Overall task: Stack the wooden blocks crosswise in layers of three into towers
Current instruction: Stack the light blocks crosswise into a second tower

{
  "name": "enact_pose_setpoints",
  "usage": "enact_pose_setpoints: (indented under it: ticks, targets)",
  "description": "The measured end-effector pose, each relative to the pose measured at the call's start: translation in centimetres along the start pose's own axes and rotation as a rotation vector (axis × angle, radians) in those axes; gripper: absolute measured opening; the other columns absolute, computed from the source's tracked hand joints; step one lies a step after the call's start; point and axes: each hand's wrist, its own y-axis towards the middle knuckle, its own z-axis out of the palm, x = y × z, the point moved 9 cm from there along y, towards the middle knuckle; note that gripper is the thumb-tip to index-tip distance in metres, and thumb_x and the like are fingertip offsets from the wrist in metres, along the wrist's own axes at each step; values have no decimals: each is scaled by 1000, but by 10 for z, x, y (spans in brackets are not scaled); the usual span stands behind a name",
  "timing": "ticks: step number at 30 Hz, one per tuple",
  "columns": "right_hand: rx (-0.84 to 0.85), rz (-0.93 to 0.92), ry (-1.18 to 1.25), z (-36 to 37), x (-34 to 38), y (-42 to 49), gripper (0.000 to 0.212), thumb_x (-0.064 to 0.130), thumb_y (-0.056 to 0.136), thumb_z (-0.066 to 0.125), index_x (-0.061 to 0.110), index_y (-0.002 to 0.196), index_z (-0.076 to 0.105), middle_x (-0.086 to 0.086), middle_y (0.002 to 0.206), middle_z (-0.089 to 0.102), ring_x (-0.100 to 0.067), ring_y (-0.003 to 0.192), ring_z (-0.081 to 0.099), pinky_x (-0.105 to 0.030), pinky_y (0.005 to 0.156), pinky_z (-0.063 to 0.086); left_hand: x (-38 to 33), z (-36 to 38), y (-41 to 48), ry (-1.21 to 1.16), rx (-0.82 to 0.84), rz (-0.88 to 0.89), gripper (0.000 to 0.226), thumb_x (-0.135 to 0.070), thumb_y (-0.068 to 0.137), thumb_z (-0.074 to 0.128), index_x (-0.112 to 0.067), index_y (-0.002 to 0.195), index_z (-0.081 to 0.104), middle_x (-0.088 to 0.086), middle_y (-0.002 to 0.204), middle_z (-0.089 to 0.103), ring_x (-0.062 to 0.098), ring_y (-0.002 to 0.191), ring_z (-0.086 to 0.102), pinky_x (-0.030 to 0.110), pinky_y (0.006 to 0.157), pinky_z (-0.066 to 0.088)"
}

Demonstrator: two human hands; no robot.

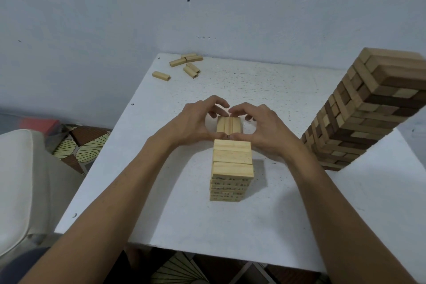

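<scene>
Three blocks [228, 125] are gripped between the curled left hand [191, 122] and right hand [265, 127]; one dark tower [359, 108] is cropped rightward.

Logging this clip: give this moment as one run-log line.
left hand, right hand: hold three-block row | short tower: nearer, untouched | tall tower: right | loose blocks: far left

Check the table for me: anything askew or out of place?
The tall mixed-wood tower at the right looks tilted, though the wide lens may cause that; its block ends sit unevenly. Loose blocks lie scattered at the far left corner, one close to the edge of the table. The pale tower looks square.
</scene>
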Motion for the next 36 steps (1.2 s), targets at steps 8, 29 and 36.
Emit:
enact_pose_setpoints:
  ticks: [8, 29, 36]
  targets:
    - [-33, -54, 24, -52, 51, -6, 56, 38, 78, 80, 38, 129, 54, 23, 116, 62, -8, 109, 54, -40, 98, 46, -41, -54, -7, -18, -31, 24, 69, -31, 75, 84, -31, 131, 44, -14, 123, 66, 1, 121, 54, 21, 97, 35]
    - [12, -166, -42, -55, 112, -101, 56, 45, 80, 71, 46, 131, 48, 26, 115, 59, -5, 116, 49, -30, 97, 42, -105, -58, -103, -18, -45, 64, 67, -60, 66, 69, -44, 126, 44, -28, 115, 65, -1, 119, 54, 22, 99, 41]
    - [32, -147, -79, -48, 106, -102, 58, 46, 81, 69, 47, 133, 46, 30, 116, 55, -1, 118, 45, -17, 93, 35, -102, -51, -106, -14, -28, 53, 68, -62, 66, 66, -45, 127, 41, -24, 118, 65, -1, 122, 51, 19, 99, 38]
